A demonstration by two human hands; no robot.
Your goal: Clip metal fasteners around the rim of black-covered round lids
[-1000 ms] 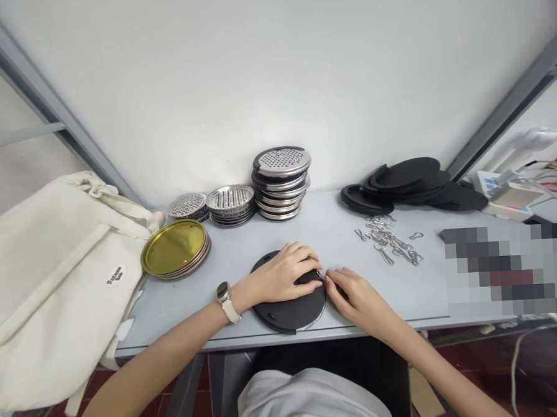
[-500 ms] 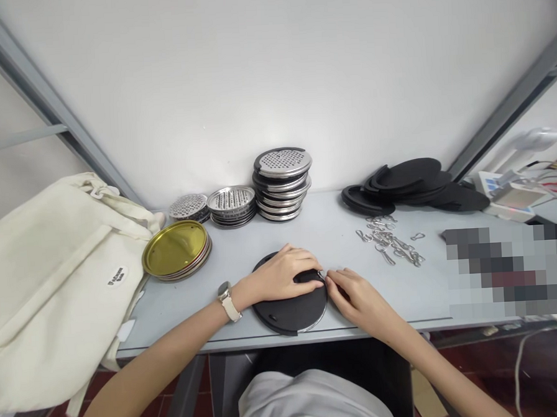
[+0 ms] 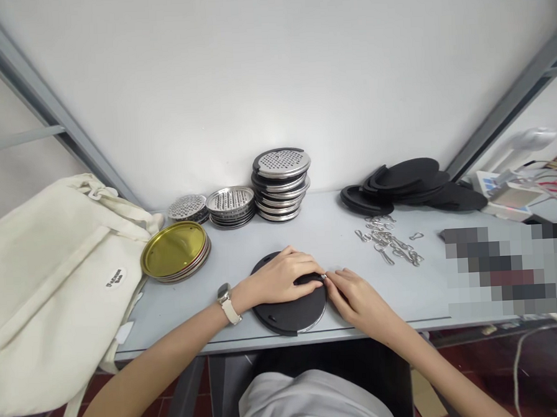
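A round black disc (image 3: 291,313) with a silver edge along its lower right lies near the table's front edge. My left hand (image 3: 286,276) rests across it, thumb and fingers closed on its right part. At the disc's right rim, my right hand (image 3: 351,292) pinches a small metal clip (image 3: 324,276), mostly hidden by the fingertips. Several similar metal clips (image 3: 392,241) lie loose to the right, beyond my right hand.
Black discs (image 3: 408,180) are heaped at the back right. Grater discs (image 3: 231,200) and a taller silver-and-black stack (image 3: 282,186) stand by the wall. Gold plates (image 3: 174,250) and a cream bag (image 3: 67,275) are at left. A blurred patch (image 3: 510,271) covers the right.
The metal clip at the disc's rim has shifted slightly, and my right fingertips have closed nearer to it. My left hand stays on the disc.
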